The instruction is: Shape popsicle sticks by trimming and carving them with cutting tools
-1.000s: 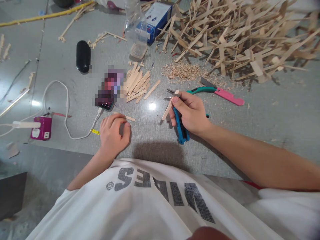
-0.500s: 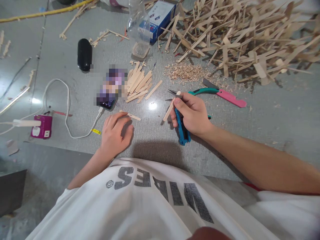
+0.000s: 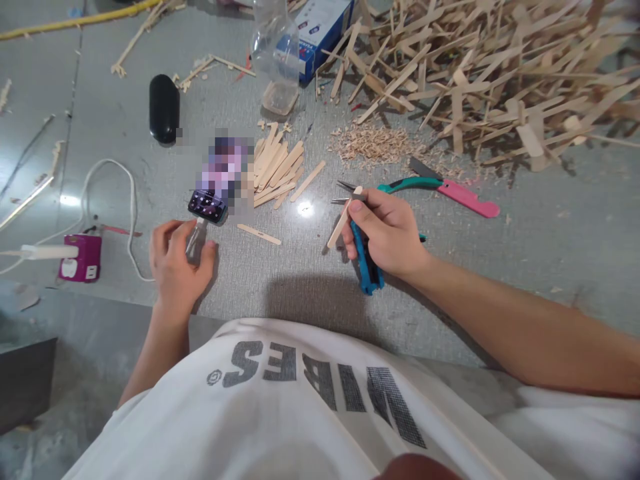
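My right hand (image 3: pixel 387 233) grips blue-handled pliers (image 3: pixel 367 263) together with a wooden stick (image 3: pixel 340 225), low over the grey floor. My left hand (image 3: pixel 177 267) rests at the left, its fingers curled around the white charging cable's plug (image 3: pixel 196 237) just below the phone (image 3: pixel 217 183). A single loose stick (image 3: pixel 259 233) lies between my hands. A small fan of sticks (image 3: pixel 275 167) lies beside the phone.
A big heap of wooden sticks (image 3: pixel 490 67) fills the far right, with wood chips (image 3: pixel 373 143) in front. Green-and-pink pliers (image 3: pixel 440 188), a clear bottle (image 3: pixel 275 53), a blue box (image 3: pixel 320 27), a black case (image 3: pixel 164 117) and a purple charger (image 3: pixel 80 257) lie around.
My left hand left the loose stick and slid left to the cable plug under the phone. My right hand stayed put with pliers and stick.
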`<move>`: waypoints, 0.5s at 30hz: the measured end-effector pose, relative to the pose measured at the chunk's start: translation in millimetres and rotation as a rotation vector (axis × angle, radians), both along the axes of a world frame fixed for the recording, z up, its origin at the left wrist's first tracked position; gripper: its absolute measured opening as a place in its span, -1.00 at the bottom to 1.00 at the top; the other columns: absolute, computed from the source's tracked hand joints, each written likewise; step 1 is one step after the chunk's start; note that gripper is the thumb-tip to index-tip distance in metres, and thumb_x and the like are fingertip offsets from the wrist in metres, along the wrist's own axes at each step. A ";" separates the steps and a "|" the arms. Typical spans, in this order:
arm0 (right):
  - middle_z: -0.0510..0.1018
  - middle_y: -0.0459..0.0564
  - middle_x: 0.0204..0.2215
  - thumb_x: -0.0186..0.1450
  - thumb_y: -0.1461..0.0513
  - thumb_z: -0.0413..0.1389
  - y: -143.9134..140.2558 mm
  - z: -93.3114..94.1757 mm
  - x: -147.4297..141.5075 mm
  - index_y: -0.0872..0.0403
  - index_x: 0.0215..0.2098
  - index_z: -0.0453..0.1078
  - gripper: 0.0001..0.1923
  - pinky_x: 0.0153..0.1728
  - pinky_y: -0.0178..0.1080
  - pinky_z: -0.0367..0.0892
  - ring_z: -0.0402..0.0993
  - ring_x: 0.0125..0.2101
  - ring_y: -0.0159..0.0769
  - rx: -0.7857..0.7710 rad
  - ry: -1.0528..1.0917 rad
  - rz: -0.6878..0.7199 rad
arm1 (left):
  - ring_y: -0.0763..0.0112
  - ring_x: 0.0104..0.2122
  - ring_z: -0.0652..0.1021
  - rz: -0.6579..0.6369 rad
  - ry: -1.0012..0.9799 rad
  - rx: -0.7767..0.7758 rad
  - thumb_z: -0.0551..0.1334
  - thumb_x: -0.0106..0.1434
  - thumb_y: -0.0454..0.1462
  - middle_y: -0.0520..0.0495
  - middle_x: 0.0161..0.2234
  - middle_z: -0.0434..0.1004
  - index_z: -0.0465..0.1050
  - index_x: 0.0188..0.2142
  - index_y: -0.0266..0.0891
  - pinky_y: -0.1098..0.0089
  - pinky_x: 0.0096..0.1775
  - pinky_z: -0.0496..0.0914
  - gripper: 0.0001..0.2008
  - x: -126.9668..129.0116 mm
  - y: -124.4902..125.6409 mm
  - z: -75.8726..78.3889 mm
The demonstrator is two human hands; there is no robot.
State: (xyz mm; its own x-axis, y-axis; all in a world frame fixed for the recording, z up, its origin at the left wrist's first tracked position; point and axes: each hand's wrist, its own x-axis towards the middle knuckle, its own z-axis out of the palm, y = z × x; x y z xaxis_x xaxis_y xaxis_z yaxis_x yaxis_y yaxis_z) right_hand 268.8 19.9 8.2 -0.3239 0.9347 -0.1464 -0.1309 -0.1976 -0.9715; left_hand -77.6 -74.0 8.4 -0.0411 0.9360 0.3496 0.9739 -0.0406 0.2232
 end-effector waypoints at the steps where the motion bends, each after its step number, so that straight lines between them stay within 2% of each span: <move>1: 0.50 -0.20 -0.64 0.34 -0.25 0.33 0.0 0.3 0.2 0.01 -0.40 0.33 -0.42 -0.74 -0.32 0.36 0.38 -0.77 -0.44 0.002 -0.002 0.002 | -0.08 0.14 0.58 -0.004 0.008 -0.019 0.33 0.44 -0.18 -0.32 0.12 0.50 0.47 0.28 -0.06 -0.15 0.18 0.50 -0.56 0.6 -1.4 -1.5; 6: 0.50 -0.20 -0.64 0.36 -0.24 0.32 0.5 -1.1 1.1 0.00 -0.39 0.33 -0.44 -0.72 -0.32 0.36 0.38 -0.76 -0.44 0.007 -0.020 0.012 | -0.05 0.15 0.59 -0.048 0.041 -0.052 0.33 0.44 -0.18 -0.31 0.15 0.47 0.40 0.36 0.00 -0.11 0.19 0.52 -0.48 0.8 -3.5 -5.4; 15: 0.50 -0.20 -0.64 0.32 -0.26 0.34 0.2 0.4 0.1 0.01 -0.41 0.33 -0.41 -0.74 -0.33 0.34 0.38 -0.76 -0.45 -0.011 0.005 0.014 | -0.04 0.11 0.58 -0.049 0.022 -0.066 0.32 0.44 -0.19 -0.31 0.17 0.41 0.47 0.33 0.01 -0.18 0.22 0.51 -0.52 1.0 -1.1 -6.5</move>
State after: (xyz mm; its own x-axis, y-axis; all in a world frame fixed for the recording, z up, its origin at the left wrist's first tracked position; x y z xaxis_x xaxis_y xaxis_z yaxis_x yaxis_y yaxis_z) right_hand 268.9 20.2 8.6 -0.3381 0.9283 -0.1550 -0.1332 -0.2103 -0.9685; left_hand -76.5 -75.1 2.0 0.0121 0.9578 0.2871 0.9758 -0.0740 0.2055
